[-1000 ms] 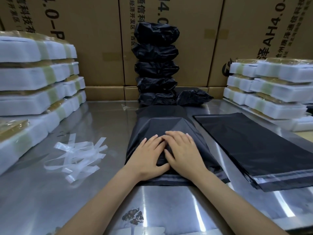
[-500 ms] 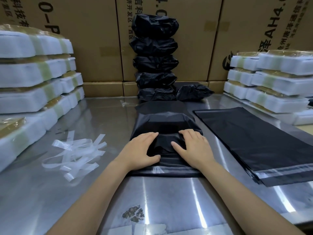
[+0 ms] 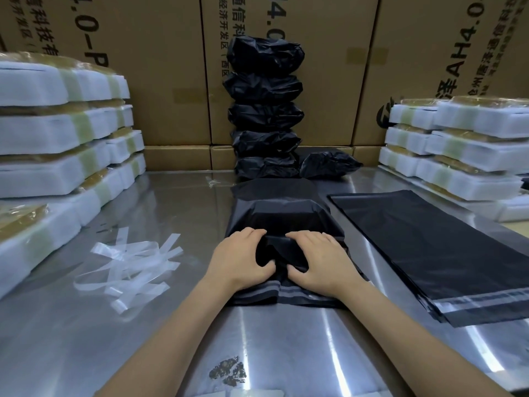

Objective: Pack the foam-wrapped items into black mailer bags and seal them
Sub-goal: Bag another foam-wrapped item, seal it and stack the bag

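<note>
Done: six sealed bags [image 3: 266, 110] stacked | I see left hand [image 3: 239, 257], right hand [image 3: 316, 260] spread, pressing bag [image 3: 282, 216] flap | Left: foam stacks [image 3: 63, 133].

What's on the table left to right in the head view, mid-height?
Left stack of foam-wrapped items → clear peeled strips → left hand → right hand, both on the filled mailer bag → flat mailer bags

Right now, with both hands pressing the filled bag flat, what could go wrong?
1. The plastic bunched between the left hand and right hand may crease the bag, so its flap could seal crooked.
2. The tall stack of packed bags behind looks lumpy and might topple if bumped.
</note>
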`<state>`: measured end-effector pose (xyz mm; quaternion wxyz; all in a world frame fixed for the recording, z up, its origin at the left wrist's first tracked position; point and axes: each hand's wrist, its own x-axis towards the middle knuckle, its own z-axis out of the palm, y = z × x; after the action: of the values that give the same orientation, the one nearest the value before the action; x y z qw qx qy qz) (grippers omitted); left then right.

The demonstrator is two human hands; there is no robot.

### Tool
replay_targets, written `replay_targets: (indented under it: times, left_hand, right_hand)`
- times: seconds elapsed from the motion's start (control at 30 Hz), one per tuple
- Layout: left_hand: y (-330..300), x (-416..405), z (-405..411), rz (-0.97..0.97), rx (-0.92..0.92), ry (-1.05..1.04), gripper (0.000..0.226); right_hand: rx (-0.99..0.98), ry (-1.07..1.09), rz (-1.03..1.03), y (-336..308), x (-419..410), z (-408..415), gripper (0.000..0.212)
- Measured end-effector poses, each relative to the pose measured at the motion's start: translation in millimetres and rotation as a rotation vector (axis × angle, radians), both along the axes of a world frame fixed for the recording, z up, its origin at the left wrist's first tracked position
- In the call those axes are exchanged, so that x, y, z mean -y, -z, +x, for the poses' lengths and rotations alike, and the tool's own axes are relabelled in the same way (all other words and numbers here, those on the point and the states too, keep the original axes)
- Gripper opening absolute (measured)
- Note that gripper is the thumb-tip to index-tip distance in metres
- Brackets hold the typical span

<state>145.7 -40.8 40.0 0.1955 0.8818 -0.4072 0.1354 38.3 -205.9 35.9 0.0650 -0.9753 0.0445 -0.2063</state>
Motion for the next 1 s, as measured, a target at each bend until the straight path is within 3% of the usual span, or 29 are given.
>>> replay_targets:
  times: [0.27, 0.47, 0.63, 1.0]
  left_hand:
    - [-14, 18, -6, -0.086, -0.012, -0.072, 0.034]
    - [-7, 16, -5, 0.029, 0.011, -0.045, 0.04]
    - [-3, 9, 1, 0.004, -0.003, -0.075, 0.042]
    - [2, 7, 2, -0.007, 0.009, -0.075, 0.039]
  right_hand:
    - [0.017, 0.037, 0.024, -9, -3, 8, 0.048]
    - [-0.073, 0.01, 0.063, -10, -4, 14, 0.051]
    - [-0.124, 0.026, 0.082, -11, -1, 8, 0.059]
    - [-0.135, 0.169, 0.034, -8, 1, 2, 0.056]
